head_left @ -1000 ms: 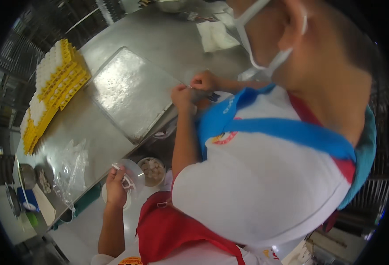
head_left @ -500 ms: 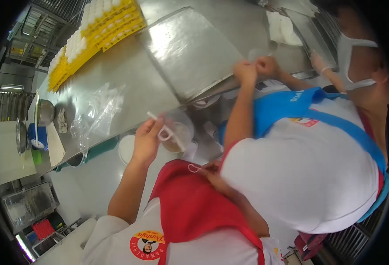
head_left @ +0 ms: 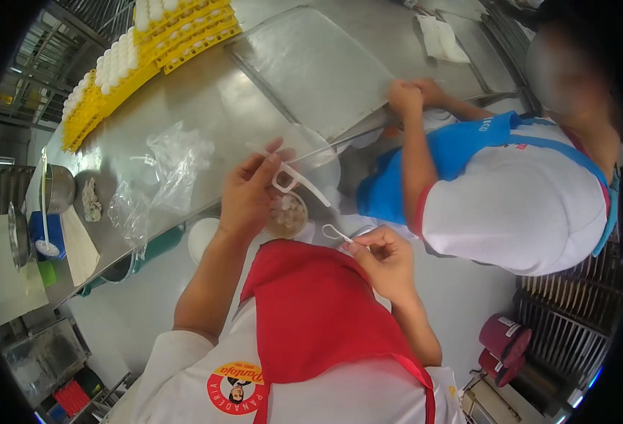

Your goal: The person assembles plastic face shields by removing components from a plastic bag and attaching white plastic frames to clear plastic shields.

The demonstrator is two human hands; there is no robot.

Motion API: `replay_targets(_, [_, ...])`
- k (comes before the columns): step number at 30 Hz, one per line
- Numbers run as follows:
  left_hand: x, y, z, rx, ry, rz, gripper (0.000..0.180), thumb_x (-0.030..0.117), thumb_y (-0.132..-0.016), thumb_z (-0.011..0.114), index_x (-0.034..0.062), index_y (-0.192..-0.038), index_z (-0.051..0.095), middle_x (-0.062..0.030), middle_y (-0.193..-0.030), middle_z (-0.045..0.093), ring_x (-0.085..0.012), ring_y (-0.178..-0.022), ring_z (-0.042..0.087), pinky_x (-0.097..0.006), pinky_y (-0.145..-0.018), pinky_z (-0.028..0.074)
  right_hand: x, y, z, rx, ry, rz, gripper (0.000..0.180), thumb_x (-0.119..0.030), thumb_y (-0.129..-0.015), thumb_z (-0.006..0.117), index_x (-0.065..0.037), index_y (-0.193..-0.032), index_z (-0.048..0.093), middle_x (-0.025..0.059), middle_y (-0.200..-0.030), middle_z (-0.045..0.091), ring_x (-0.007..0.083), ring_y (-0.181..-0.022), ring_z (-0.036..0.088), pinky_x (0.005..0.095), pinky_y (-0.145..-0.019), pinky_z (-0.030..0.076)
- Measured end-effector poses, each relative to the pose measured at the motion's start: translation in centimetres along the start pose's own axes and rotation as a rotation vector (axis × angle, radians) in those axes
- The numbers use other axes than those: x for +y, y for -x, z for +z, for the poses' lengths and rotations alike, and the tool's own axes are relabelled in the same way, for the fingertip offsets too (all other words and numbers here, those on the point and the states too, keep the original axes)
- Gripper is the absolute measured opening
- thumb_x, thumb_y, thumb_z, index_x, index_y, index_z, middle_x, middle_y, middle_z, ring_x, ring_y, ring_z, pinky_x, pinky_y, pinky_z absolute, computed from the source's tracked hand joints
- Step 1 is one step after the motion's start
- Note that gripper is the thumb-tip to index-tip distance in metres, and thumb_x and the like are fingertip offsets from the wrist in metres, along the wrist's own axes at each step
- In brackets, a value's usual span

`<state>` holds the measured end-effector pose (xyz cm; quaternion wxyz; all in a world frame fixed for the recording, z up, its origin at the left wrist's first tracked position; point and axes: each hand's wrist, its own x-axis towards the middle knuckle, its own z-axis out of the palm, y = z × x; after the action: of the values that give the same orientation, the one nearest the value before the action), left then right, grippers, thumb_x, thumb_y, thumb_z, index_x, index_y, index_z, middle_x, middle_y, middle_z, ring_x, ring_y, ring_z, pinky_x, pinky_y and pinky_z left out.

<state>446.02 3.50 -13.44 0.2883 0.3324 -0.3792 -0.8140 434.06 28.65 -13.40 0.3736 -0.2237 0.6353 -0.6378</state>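
Observation:
My left hand (head_left: 246, 194), raised in front of the table edge, pinches the white plastic frame (head_left: 304, 184) of what looks like a clear mouth shield. The frame has a small ring, and a transparent curved panel (head_left: 327, 164) spreads out beyond it. Lower and to the right, my right hand (head_left: 385, 263) holds a thin white elastic loop (head_left: 334, 233) between thumb and finger. Whether loop and frame are joined cannot be made out. A red apron (head_left: 311, 311) covers my chest below both hands.
The steel table (head_left: 212, 92) bears yellow egg trays (head_left: 184, 39), a metal sheet pan (head_left: 311, 71) and crumpled clear plastic bags (head_left: 177, 166). Below its edge stands a round container (head_left: 286, 215) of pale lumps. At right, a co-worker in a blue apron (head_left: 460, 155) brings both hands together.
My right hand has risen and moved right, away from the apron, with the loop. My left hand has lifted slightly with the frame. The co-worker has turned and shifted a little right.

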Motion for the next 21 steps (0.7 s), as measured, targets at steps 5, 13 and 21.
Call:
replay_targets(5, [0.6, 0.8, -0.2, -0.034, -0.022, 0.05, 0.039, 0.014, -0.107, 0.065, -0.0032, -0.143, 0.061, -0.0162, -0.125, 0.073, -0.0284, -0.109, 0.074, -0.042, -0.089, 0.066, -3.7, 1.2, 1.0, 0.019, -0.019, -0.086, 0.011, 0.006, -0.093, 0.076, -0.003, -0.096, 0.07, 0.003, -0.09, 0.077, -0.0017, -0.063, 0.048, 0.017, -0.058, 0.033])
replay_targets(13, [-0.5, 2.6, 1.6, -0.146, -0.304, 0.2, 0.021, 0.008, -0.104, 0.069, -0.0056, -0.119, 0.074, -0.0094, -0.112, 0.074, -0.0149, -0.093, 0.072, -0.027, -0.078, 0.06, -6.4, 1.6, 2.0, 0.003, -0.266, -0.07, 0.01, 0.008, -0.098, 0.068, 0.0, -0.101, 0.064, 0.0119, -0.093, 0.078, 0.0146, -0.093, 0.078, 0.0235, -0.077, 0.06])
replay_targets(21, [-3.0, 3.6, 2.3, -0.225, -0.532, 0.294, 0.016, 0.007, -0.103, 0.069, -0.0063, -0.107, 0.078, -0.0029, -0.1, 0.067, -0.0064, -0.082, 0.065, -0.022, -0.071, 0.058, -7.1, 1.0, 3.1, 0.026, -0.32, -0.123, 0.011, 0.002, -0.099, 0.069, -0.006, -0.099, 0.062, 0.0145, -0.095, 0.079, 0.0056, -0.065, 0.051, 0.0211, -0.057, 0.038])
